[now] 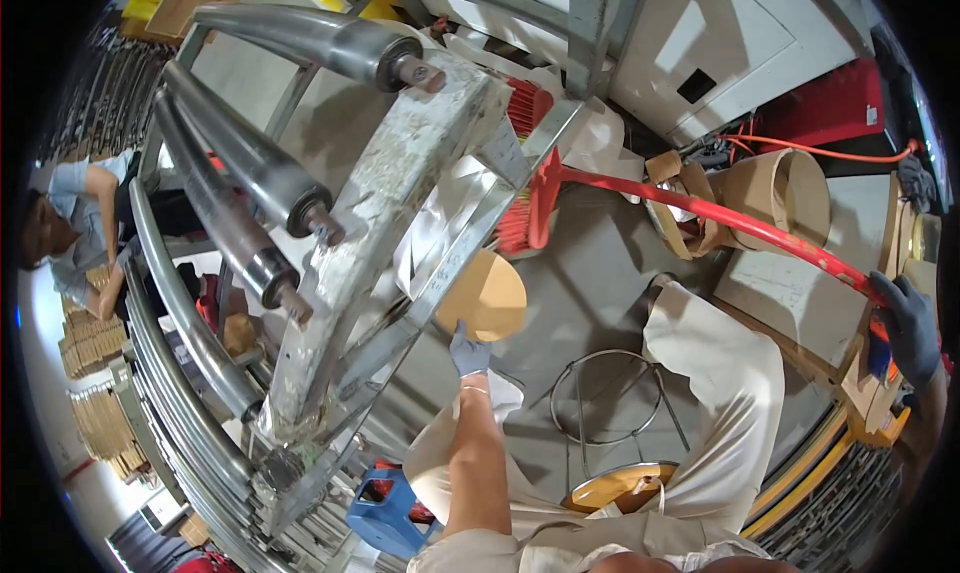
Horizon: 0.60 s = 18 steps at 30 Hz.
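In a grey glove, my left hand pinches the near edge of a flat round tan disc, its fingers partly hidden beneath it. The disc is held low, beside a metal rack's lower rail. Far to the right, my gloved right hand is closed around the end of a red broom handle. That handle slants across to the red broom head, whose bristles hang near the rack and just beyond the disc.
A metal rack carrying heavy steel rollers fills the left. Between my legs stands a round-framed stool. Cardboard tubes lie at right, a blue plastic stool at lower left. Another person sits at far left.
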### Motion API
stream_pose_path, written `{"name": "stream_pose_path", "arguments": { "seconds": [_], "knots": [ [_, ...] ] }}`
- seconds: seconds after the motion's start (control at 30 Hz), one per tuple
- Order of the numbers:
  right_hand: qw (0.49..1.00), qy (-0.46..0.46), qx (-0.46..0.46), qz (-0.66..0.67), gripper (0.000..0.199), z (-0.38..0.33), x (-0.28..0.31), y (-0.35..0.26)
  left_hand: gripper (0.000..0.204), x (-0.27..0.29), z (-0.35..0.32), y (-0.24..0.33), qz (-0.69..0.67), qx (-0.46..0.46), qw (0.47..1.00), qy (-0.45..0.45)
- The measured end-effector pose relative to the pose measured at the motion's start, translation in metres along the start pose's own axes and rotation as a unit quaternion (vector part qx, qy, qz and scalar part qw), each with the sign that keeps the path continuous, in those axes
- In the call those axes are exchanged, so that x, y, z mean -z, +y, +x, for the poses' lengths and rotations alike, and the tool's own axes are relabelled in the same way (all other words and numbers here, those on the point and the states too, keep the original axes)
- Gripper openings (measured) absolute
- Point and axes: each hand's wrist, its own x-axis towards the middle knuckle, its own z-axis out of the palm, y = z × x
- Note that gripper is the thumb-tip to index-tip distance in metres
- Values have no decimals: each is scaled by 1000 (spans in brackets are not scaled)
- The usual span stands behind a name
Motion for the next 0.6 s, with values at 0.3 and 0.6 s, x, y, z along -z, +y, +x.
{"name": "stream_pose_path", "arguments": {
  "seconds": [0.3, 0.6],
  "knots": [
    [998, -35, 48, -30, 39, -12, 7, 23, 36, -128, 33, -64, -142, -82, 981, -107],
    [984, -137, 111, 31, 39, 11, -14, -38, 26, -229, 84, -129, -310, -71, 948, -10]
  ]
}}
